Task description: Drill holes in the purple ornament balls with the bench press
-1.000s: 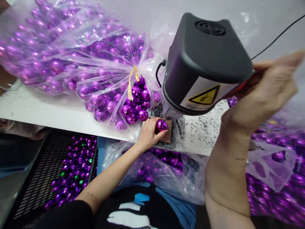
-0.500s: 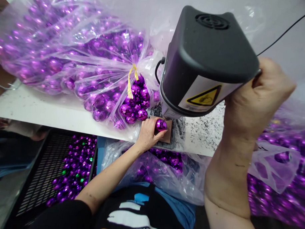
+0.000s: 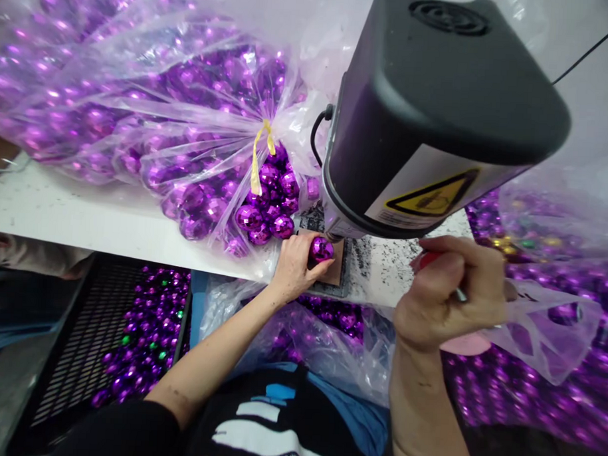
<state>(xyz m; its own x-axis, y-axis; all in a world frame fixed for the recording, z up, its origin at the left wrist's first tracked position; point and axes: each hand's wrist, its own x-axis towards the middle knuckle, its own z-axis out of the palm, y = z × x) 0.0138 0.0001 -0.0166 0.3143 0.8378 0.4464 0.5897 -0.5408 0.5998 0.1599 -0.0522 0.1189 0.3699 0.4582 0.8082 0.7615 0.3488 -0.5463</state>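
Observation:
My left hand (image 3: pixel 293 264) grips a shiny purple faceted ball (image 3: pixel 322 248) between thumb and fingers. It keeps the ball under the nose of a black bench press (image 3: pixel 437 119), over a brown pad (image 3: pixel 334 272). Whether the press tip touches the ball I cannot tell. At the right of the press, my right hand (image 3: pixel 446 293) is wrapped round a lever with a red knob (image 3: pixel 429 259); a bit of metal rod shows between the fingers. Loose purple balls (image 3: pixel 267 217) lie just left of the pad, at the mouth of a tied bag.
A large clear bag (image 3: pixel 138 116) of purple balls, tied with yellow ribbon (image 3: pixel 257 163), covers the back left of the white table (image 3: pixel 60 209). A black crate (image 3: pixel 65 339) with small purple and green balls stands below left. More bagged balls (image 3: pixel 542 389) lie at right.
My right hand has come down and toward me, pulling the lever with it, and the red knob now shows. The press looks larger in view. My left hand and the ball have hardly moved.

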